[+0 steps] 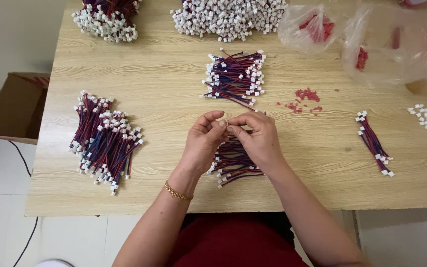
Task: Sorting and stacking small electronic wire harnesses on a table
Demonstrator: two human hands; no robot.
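Both hands, left hand [202, 141] and right hand [257, 138], pinch one small connector [227, 122] among six wire bundles [106, 141].

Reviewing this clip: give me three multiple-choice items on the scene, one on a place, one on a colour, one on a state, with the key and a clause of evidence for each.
1. Where does the cardboard box sit?
A. On the floor left of the table
B. On the table's far right corner
C. In the person's lap

2. What colour are the small loose bits scattered beyond the hands?
A. Green
B. Red
C. Yellow

3. How are the two hands placed?
A. Flat on the table, far apart
B. One under the table
C. Fingertips together, pinching a small piece

Key:
1 A: the box lies below the wooden table edge on the left, on the pale floor.
2 B: the bits show red against the wood.
3 C: the left hand and right hand meet at the fingertips above a bundle of red and blue wires.
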